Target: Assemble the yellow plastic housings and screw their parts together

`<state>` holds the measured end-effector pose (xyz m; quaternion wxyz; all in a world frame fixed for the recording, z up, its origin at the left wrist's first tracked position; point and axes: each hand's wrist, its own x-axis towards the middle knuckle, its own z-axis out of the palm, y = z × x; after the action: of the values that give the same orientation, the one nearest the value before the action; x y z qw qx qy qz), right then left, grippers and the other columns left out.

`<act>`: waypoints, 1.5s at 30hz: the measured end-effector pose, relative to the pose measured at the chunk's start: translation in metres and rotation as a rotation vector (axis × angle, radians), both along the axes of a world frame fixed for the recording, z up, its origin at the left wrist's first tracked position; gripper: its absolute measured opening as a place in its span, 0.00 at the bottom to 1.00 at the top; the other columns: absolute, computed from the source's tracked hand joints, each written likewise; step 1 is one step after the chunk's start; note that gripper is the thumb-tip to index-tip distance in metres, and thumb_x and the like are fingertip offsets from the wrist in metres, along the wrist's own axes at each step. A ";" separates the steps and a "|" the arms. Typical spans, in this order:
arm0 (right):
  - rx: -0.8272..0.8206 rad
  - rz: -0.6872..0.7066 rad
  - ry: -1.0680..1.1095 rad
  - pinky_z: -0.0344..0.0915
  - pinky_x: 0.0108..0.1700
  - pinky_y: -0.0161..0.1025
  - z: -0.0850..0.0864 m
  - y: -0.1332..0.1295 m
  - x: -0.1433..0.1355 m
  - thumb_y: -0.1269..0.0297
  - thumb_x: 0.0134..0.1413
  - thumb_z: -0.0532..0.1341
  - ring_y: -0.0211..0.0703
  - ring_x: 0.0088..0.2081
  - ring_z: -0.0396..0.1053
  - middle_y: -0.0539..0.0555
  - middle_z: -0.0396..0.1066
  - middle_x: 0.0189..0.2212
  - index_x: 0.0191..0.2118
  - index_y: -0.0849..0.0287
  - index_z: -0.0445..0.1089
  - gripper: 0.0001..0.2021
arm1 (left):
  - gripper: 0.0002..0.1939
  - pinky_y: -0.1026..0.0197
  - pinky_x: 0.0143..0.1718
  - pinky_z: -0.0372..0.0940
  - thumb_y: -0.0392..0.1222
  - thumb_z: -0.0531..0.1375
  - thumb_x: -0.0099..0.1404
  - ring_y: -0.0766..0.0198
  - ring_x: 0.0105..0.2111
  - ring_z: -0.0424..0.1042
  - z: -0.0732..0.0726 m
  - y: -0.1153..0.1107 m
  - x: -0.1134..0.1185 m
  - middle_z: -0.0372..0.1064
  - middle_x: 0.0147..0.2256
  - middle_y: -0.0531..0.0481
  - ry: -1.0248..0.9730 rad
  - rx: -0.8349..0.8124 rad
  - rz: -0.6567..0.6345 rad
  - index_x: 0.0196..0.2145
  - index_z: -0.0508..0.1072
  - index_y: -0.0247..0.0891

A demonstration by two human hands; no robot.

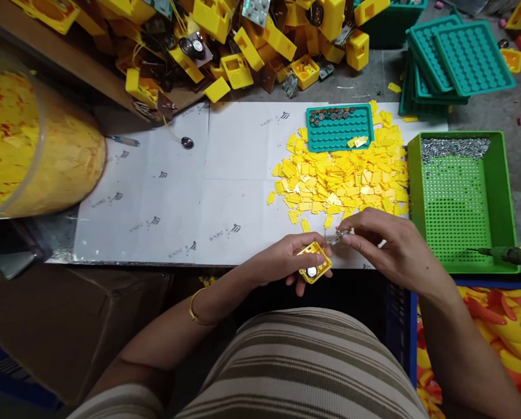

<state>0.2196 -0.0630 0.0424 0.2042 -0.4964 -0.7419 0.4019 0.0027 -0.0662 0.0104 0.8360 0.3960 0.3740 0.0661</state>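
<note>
- Several small logos [225, 233] repeat across the white sheet [173, 198] covering the desk [374, 78]; "ZHEN" can be read beneath them, but the last letters are unclear.
- The small yellow case [323, 267] sits in the left hand [291, 256], open side up, just over the near edge of the desk.
- The left hand is clamped on the case, thumb across its opening and fingers beneath; a round silver disc [311, 272] shows inside.
- The right hand [389, 241], just beside the case, pinches a small metal part [339, 237] between thumb and forefinger, near the case's upper corner; its exact shape is too small to tell.
- Beyond the hands lies a pile of yellow plates [330, 183], with a teal tray [330, 132] at its far side holding small round pieces [333, 116] along its far rows.
- To the right stands a green basket [507, 203] with silver screws [454, 149] heaped at its far end.
- A dark round speaker [187, 142] lies on the sheet, well apart from both hands.
</note>
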 end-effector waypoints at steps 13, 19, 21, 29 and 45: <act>-0.106 -0.229 0.314 0.74 0.39 0.34 -0.015 -0.019 -0.024 0.65 0.56 0.62 0.38 0.36 0.75 0.51 0.71 0.37 0.43 0.55 0.62 0.11 | 0.13 0.72 0.16 0.60 0.47 0.59 0.63 0.73 0.18 0.69 -0.005 -0.003 0.008 0.66 0.31 0.55 0.069 -0.014 0.315 0.42 0.65 0.40; 0.053 0.051 0.174 0.71 0.43 0.35 -0.013 -0.022 -0.021 0.73 0.60 0.56 0.38 0.40 0.73 0.51 0.74 0.38 0.41 0.55 0.69 0.07 | 0.14 0.68 0.22 0.66 0.38 0.55 0.61 0.66 0.26 0.73 -0.004 -0.001 0.003 0.69 0.30 0.52 -0.011 -0.148 0.400 0.46 0.64 0.41; 0.081 0.128 0.165 0.70 0.47 0.37 -0.013 -0.023 -0.020 0.74 0.61 0.55 0.39 0.44 0.72 0.53 0.74 0.40 0.42 0.55 0.70 0.10 | 0.15 0.67 0.22 0.67 0.36 0.55 0.59 0.67 0.26 0.72 -0.005 0.000 0.003 0.68 0.31 0.52 -0.048 -0.169 0.453 0.45 0.65 0.40; 0.069 0.209 0.095 0.68 0.46 0.36 -0.010 -0.026 -0.022 0.79 0.58 0.55 0.39 0.45 0.69 0.55 0.69 0.44 0.42 0.56 0.71 0.13 | 0.15 0.67 0.23 0.68 0.46 0.60 0.61 0.68 0.26 0.68 -0.003 -0.003 0.005 0.65 0.31 0.52 0.018 -0.069 0.422 0.44 0.66 0.39; 0.033 -0.244 0.170 0.69 0.30 0.29 -0.025 -0.050 -0.040 0.71 0.60 0.57 0.33 0.30 0.69 0.50 0.68 0.35 0.41 0.56 0.65 0.04 | 0.14 0.57 0.40 0.70 0.37 0.59 0.60 0.64 0.37 0.70 -0.004 -0.015 0.014 0.66 0.41 0.49 -0.010 -0.004 0.623 0.44 0.64 0.41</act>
<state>0.1794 -0.1133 0.0172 0.3216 -0.5438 -0.6625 0.4023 0.0165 -0.0814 0.0062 0.7782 0.2604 0.4734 0.3201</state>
